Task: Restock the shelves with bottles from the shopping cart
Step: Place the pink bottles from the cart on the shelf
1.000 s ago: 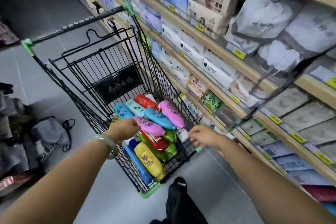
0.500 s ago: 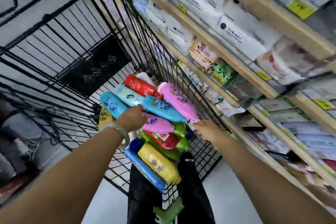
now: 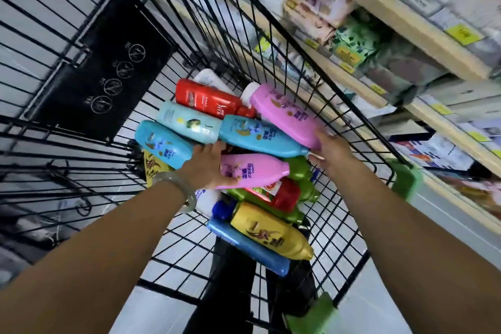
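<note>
Two hands reaching into the cart (image 3: 244,22).
The left hand (image 3: 208,168) grips lower pink bottle (image 3: 254,169); the right hand (image 3: 332,152) clasps upper pink bottle (image 3: 284,114) by its end, close against the cart's side.

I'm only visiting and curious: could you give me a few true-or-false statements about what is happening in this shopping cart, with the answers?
1. Each hand is on a pink bottle. True: the left hand grips the near pink bottle, and the right hand holds the end of the far pink bottle.
2. The yellow bottle lies on a blue bottle. True.
3. The bracelet is on the right wrist. False: the bracelet is on the left wrist.
4. One hand holds a red bottle. False: the far red bottle lies untouched.
5. The bottles stand upright. False: they lie on their sides, piled in the shopping cart.
</note>
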Motion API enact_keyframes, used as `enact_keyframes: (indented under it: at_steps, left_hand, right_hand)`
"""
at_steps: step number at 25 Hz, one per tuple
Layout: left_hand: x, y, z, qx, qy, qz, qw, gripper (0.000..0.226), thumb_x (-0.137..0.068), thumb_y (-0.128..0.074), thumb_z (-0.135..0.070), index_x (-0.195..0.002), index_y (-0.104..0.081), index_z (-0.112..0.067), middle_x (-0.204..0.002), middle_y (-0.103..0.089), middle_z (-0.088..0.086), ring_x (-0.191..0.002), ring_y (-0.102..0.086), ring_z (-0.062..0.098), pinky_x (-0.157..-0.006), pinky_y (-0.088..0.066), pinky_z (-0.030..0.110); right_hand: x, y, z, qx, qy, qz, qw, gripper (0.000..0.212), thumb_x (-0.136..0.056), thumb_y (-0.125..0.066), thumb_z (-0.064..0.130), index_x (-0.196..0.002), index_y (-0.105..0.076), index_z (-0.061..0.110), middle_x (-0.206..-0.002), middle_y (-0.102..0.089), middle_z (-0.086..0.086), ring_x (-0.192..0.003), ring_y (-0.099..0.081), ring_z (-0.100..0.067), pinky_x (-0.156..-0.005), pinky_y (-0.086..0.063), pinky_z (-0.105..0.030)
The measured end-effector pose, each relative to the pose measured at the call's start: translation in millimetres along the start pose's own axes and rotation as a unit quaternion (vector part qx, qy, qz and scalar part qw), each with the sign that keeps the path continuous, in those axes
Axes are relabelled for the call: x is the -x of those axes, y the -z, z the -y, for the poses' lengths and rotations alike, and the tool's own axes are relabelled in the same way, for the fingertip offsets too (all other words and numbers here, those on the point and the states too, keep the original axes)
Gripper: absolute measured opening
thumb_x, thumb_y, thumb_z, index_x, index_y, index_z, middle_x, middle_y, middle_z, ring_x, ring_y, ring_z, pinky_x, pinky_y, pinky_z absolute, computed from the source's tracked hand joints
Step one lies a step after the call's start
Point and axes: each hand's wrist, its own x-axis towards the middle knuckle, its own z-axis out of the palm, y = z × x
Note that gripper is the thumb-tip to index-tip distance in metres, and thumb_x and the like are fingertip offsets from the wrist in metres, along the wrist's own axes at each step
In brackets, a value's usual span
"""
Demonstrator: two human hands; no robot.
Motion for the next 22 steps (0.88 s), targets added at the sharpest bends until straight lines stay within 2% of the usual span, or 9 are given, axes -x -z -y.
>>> enact_keyframes:
  at_steps: [3,5,6,9,11,14,17,19,22]
  left_hand:
    - [4,-7,2,-0.120,0.005,0.039,0.992,0.103,-0.063,-0.065,-0.073,-0.143,-0.026,-0.020,-0.144,-0.034,0.010,-0.134,-0.026,0.034,-0.103,-0.038,0.050]
    - [11,-19,10,-0.101,-0.005,0.046,0.994,0.100,-0.060,-0.064,-0.075,-0.137,-0.036,-0.018,-0.134,-0.048,0.009,-0.124,-0.043,0.031,-0.098,-0.045,0.042]
    - [17,-23,12,-0.053,0.006,0.051,0.997,0.096,-0.061,-0.069,-0.070,-0.135,-0.039,-0.016,-0.126,-0.056,0.008,-0.116,-0.053,0.029,-0.094,-0.048,0.037]
    - [42,-27,19,0.070,0.036,0.056,0.995,0.089,-0.065,-0.082,-0.047,-0.134,-0.039,-0.010,-0.110,-0.066,0.007,-0.094,-0.065,0.025,-0.087,-0.053,0.034]
    - [59,-24,23,0.067,0.035,0.061,0.995,0.078,-0.064,-0.083,-0.045,-0.123,-0.045,-0.008,-0.098,-0.064,0.002,-0.083,-0.064,0.021,-0.078,-0.055,0.030]
    - [81,-11,25,0.048,0.037,0.041,0.997,0.064,-0.064,-0.082,-0.044,-0.108,-0.046,-0.015,-0.090,-0.059,-0.005,-0.080,-0.059,0.016,-0.066,-0.047,0.021]
    - [106,1,6,0.079,0.034,0.002,0.996,0.058,-0.069,-0.079,-0.046,-0.106,-0.046,-0.014,-0.093,-0.064,0.000,-0.079,-0.061,0.017,-0.069,-0.053,0.027]
    - [128,2,-19,0.124,0.040,-0.033,0.991,0.052,-0.075,-0.074,-0.046,-0.105,-0.046,-0.015,-0.089,-0.063,-0.001,-0.080,-0.061,0.020,-0.069,-0.054,0.029]
    - [161,-8,-59,0.215,0.045,-0.096,0.971,0.052,-0.076,-0.071,-0.048,-0.113,-0.051,-0.017,-0.094,-0.065,0.000,-0.088,-0.063,0.024,-0.078,-0.055,0.037]
  right_hand:
    - [9,5,-3,-0.036,0.001,0.024,0.999,0.026,-0.091,-0.063,0.019,-0.107,-0.055,0.000,-0.104,-0.062,-0.013,-0.085,-0.064,-0.021,-0.063,-0.056,-0.024]
    - [23,9,-7,-0.029,0.003,0.033,0.999,0.015,-0.090,-0.065,0.015,-0.088,-0.055,0.003,-0.093,-0.061,-0.010,-0.077,-0.060,-0.018,-0.067,-0.054,-0.024]
    - [30,11,-11,-0.022,0.004,0.036,0.999,0.015,-0.088,-0.066,0.014,-0.086,-0.054,0.004,-0.091,-0.061,-0.009,-0.076,-0.059,-0.018,-0.067,-0.052,-0.025]
    - [48,22,-24,0.017,-0.002,0.059,0.998,0.020,-0.085,-0.070,0.018,-0.091,-0.056,0.004,-0.094,-0.063,-0.009,-0.083,-0.061,-0.020,-0.074,-0.052,-0.027]
    - [61,29,-29,0.060,-0.008,0.077,0.995,0.030,-0.083,-0.071,0.027,-0.100,-0.059,0.005,-0.099,-0.064,-0.010,-0.087,-0.060,-0.022,-0.084,-0.053,-0.032]
    - [85,38,-34,0.115,0.006,0.081,0.990,0.046,-0.080,-0.073,0.033,-0.112,-0.056,0.005,-0.102,-0.066,-0.009,-0.088,-0.062,-0.021,-0.091,-0.051,-0.040]
    - [119,60,-35,0.112,0.069,0.052,0.990,0.047,-0.079,-0.075,0.028,-0.116,-0.057,0.005,-0.090,-0.064,-0.002,-0.076,-0.062,-0.017,-0.076,-0.054,-0.032]
    - [144,86,-37,0.140,0.126,0.003,0.982,0.042,-0.077,-0.078,0.026,-0.110,-0.058,0.008,-0.083,-0.061,0.000,-0.074,-0.062,-0.017,-0.076,-0.056,-0.033]
    - [182,130,-46,0.210,0.204,-0.039,0.955,0.036,-0.071,-0.081,0.026,-0.098,-0.061,0.012,-0.093,-0.065,-0.007,-0.080,-0.062,-0.021,-0.078,-0.055,-0.035]
